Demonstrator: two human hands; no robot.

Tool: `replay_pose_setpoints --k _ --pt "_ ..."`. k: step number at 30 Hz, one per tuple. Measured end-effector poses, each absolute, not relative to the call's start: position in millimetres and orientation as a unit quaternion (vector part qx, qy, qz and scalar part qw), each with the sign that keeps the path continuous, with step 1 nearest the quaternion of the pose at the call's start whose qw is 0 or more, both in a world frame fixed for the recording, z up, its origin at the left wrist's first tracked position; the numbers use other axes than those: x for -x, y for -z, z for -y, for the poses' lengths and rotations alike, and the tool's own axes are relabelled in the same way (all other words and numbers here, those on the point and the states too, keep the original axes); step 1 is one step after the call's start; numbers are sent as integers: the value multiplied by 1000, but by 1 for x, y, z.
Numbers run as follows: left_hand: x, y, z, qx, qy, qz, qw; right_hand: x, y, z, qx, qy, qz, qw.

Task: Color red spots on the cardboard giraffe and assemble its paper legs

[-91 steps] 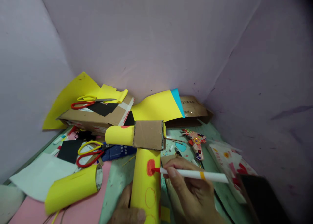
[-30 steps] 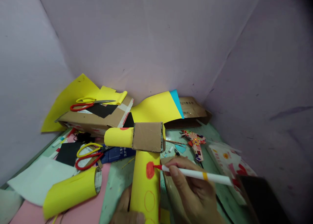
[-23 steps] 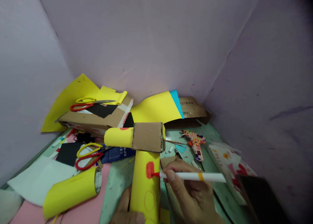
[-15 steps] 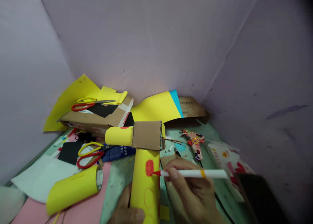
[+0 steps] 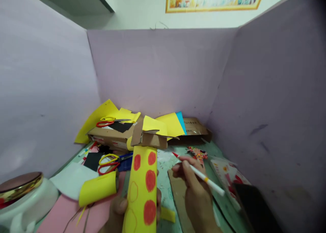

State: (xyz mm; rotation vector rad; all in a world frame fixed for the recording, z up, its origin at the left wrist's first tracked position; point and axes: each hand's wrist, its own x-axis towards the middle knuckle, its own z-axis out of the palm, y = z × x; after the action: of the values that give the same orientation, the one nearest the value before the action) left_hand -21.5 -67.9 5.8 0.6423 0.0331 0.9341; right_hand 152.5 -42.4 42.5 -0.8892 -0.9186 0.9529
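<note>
My left hand (image 5: pixel 115 211) wraps round a yellow paper-covered tube (image 5: pixel 141 189) standing almost upright before me. Several filled red spots and a pair of red oval outlines mark the side facing me. A cardboard box piece (image 5: pixel 155 142) with yellow paper on it sits across the tube's top. Between the fingers of my right hand (image 5: pixel 196 192) is a red marker with a white barrel (image 5: pixel 203 177). Its red tip points up and left, apart from the tube. Left of the tube lies a shorter yellow roll (image 5: pixel 98 189).
Scissors (image 5: pixel 109 163) lie left of the tube, and a second pair of scissors (image 5: pixel 109 122) rests on a cardboard box (image 5: pixel 109 135). A white mug (image 5: pixel 28 205) stands front left. A patterned glue gun (image 5: pixel 197 153) and dark phone-like slab (image 5: pixel 254 205) lie right. Purple panels surround the table.
The tube has been turned, showing another spotted side and its yellow-topped cardboard piece. The marker tip has come off the tube. The camera view has tilted up.
</note>
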Motion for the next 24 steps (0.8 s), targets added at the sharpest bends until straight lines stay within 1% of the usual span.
replay_pose_setpoints --k 2,4,7,9,15,18,22,24 --pt "20 -8 68 -311 -430 6 847 -149 -33 43 399 -517 394 647" --pt "22 -8 67 -308 -402 -4 862 -145 -26 46 376 -591 367 612" --pt "32 -7 58 -306 -303 -51 901 -139 -23 55 328 -680 316 574" --pt "39 -4 51 -305 -264 -68 913 -134 -24 62 287 -719 306 554" --pt "42 15 41 -312 -247 -54 916 -127 -22 68 236 -736 343 533" --pt "34 26 44 -299 -239 -61 922 -127 -19 66 202 -745 334 542" --pt "25 31 54 -284 -336 -73 895 -128 -19 64 192 -738 338 552" --pt "21 29 58 -272 -365 -96 885 -129 -20 65 186 -737 345 551"
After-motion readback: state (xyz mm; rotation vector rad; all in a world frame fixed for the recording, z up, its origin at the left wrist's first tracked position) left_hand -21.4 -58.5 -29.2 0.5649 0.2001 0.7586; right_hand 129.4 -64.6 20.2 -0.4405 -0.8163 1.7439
